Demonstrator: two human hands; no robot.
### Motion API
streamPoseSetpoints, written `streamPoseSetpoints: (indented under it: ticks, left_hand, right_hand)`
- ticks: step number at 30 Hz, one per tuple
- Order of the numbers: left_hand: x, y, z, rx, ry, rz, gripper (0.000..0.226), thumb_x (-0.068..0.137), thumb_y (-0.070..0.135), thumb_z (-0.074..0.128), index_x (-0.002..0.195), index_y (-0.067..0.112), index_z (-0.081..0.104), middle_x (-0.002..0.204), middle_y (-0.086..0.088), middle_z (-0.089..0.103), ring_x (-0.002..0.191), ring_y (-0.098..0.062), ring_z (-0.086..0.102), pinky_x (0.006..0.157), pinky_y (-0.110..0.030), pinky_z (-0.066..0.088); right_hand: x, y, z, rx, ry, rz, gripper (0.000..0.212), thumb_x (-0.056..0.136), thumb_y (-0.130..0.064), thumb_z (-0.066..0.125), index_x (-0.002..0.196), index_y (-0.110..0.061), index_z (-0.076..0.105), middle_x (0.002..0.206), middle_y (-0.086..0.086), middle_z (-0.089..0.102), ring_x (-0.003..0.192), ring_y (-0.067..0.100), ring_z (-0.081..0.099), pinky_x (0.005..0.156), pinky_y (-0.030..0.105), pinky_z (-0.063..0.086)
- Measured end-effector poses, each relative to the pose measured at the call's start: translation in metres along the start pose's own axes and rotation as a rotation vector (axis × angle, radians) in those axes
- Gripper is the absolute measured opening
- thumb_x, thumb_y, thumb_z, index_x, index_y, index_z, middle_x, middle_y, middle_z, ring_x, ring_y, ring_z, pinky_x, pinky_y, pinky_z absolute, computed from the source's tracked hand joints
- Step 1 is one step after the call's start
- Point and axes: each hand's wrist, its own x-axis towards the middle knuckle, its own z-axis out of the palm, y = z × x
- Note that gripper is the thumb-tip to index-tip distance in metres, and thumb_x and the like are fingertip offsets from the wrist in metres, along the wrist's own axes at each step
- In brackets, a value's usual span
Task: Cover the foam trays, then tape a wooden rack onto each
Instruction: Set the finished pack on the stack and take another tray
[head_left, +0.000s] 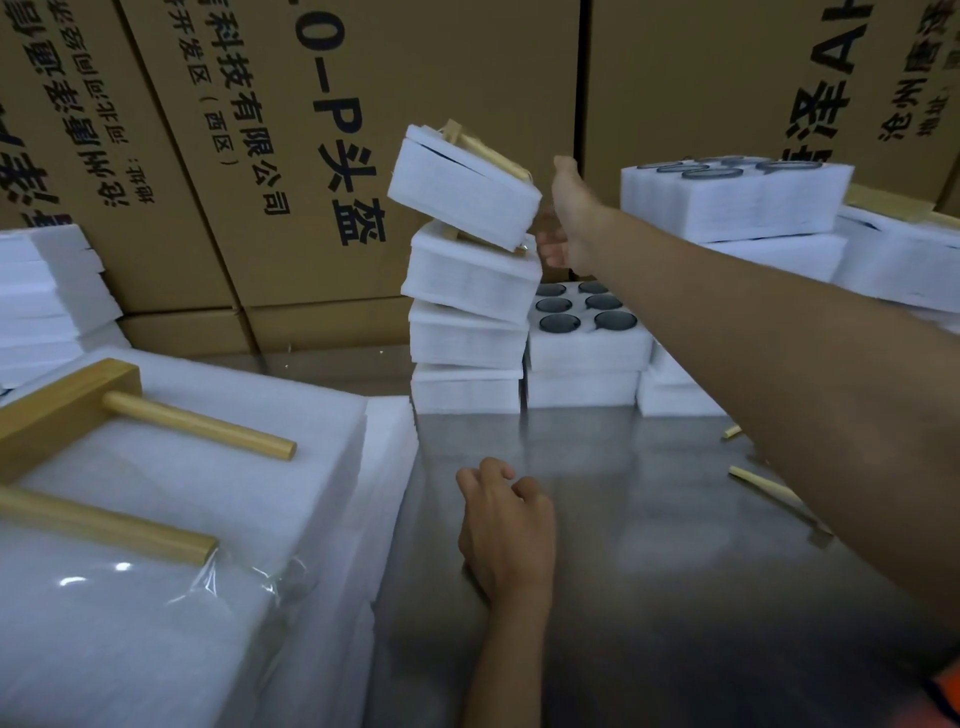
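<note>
Nearest us, our left hand (506, 525) is resting on the steel table (649, 571), fingers loosely curled, holding nothing. Our right hand (569, 218) is gripping a tilted foam tray (460, 189), wooden rack (485, 150) on top, over a stack of trays (465, 332); fingers seemingly curled beneath.

I read dim, even illumination. Glare spots mark the clear film (104, 571) at lower left. The desk (649, 519) shows a soft sheen. Wide-angle distortion bends the cartons (311, 156) at the edges. Focus is slightly soft throughout.
</note>
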Motion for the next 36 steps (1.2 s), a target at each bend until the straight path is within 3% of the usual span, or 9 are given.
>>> streamPoseSetpoints:
  ticks: [3,6,9,11,18,23,29,33,36]
  left_hand:
    - [0.001,0.000,0.000,-0.006,-0.004,-0.005,0.003,0.098,0.027,0.049,0.101,0.026,0.050,0.107,0.012,0.036,0.065,-0.004,0.043,0.059,-0.020,0.035]
    - [0.000,0.000,0.001,0.002,0.001,-0.005,0.002,0.098,0.026,0.049,0.100,0.026,0.050,0.106,0.012,0.036,0.063,-0.003,0.042,0.062,-0.021,0.035]
    - [0.001,-0.001,0.002,0.005,0.015,-0.001,0.003,0.098,0.027,0.050,0.096,0.027,0.047,0.104,0.012,0.036,0.061,0.000,0.038,0.053,-0.015,0.027]
    - [0.001,-0.002,0.004,0.012,0.021,0.007,0.005,0.098,0.027,0.051,0.095,0.027,0.047,0.105,0.011,0.037,0.061,-0.001,0.039,0.057,-0.018,0.031]
    - [0.003,-0.005,0.006,0.017,0.036,0.031,0.005,0.098,0.027,0.051,0.095,0.025,0.050,0.104,0.010,0.040,0.063,-0.002,0.042,0.064,-0.023,0.038]
    - [0.003,-0.004,0.004,0.014,0.045,0.025,0.011,0.099,0.025,0.048,0.090,0.021,0.053,0.103,0.005,0.046,0.072,-0.015,0.051,0.067,-0.027,0.038]
    - [0.008,-0.005,0.002,-0.132,0.051,0.011,0.016,0.096,0.026,0.049,0.084,0.020,0.058,0.098,0.001,0.055,0.074,-0.014,0.051,0.066,-0.027,0.035]
    - [0.006,-0.006,-0.005,-0.374,-0.021,-0.053,0.018,0.094,0.031,0.047,0.082,0.024,0.058,0.096,-0.010,0.064,0.083,-0.029,0.062,0.075,-0.043,0.056]
    - [0.004,-0.010,-0.013,-0.537,-0.059,-0.099,0.018,0.086,0.035,0.047,0.081,0.024,0.060,0.091,-0.014,0.064,0.077,-0.034,0.059,0.059,-0.040,0.052]
  right_hand:
    - [0.008,0.021,-0.011,-0.247,0.118,-0.062,0.044,0.103,-0.036,0.031,0.130,-0.008,0.052,0.116,0.009,0.060,0.075,0.015,0.048,0.062,0.025,0.040]
    - [0.012,0.057,-0.030,-0.732,0.048,-0.084,0.030,0.099,-0.018,0.044,0.120,-0.001,0.055,0.112,0.011,0.053,0.081,0.023,0.050,0.067,0.030,0.039]
    - [0.009,0.090,-0.041,-1.291,-0.155,-0.024,0.058,0.094,-0.022,0.056,0.148,-0.015,0.037,0.152,0.018,0.031,0.135,0.038,0.037,0.102,0.038,0.038]
    - [0.007,0.105,-0.044,-1.480,-0.120,-0.089,0.067,0.093,-0.029,0.055,0.153,-0.033,0.025,0.160,0.014,0.012,0.142,0.042,0.024,0.115,0.047,0.027]
    - [0.006,0.120,-0.051,-1.688,0.020,-0.317,0.057,0.093,-0.030,0.052,0.145,-0.040,0.033,0.139,0.016,0.048,0.129,0.033,0.042,0.108,0.043,0.025]
    - [-0.005,0.121,-0.055,-1.687,-0.027,-0.299,0.054,0.092,-0.031,0.053,0.142,-0.041,0.035,0.147,0.016,0.039,0.139,0.034,0.031,0.113,0.050,0.015]
    - [-0.054,0.122,-0.068,-1.654,-0.117,-0.363,0.053,0.091,-0.034,0.055,0.140,-0.045,0.037,0.147,0.015,0.038,0.138,0.033,0.032,0.112,0.049,0.016]
    - [-0.102,0.128,-0.082,-1.565,-0.180,-0.376,0.047,0.091,-0.033,0.057,0.135,-0.040,0.042,0.144,0.014,0.039,0.136,0.034,0.034,0.110,0.046,0.024]
    - [-0.140,0.137,-0.096,-1.516,-0.202,-0.399,0.044,0.089,-0.032,0.060,0.130,-0.039,0.045,0.136,0.009,0.046,0.128,0.030,0.039,0.104,0.042,0.029]
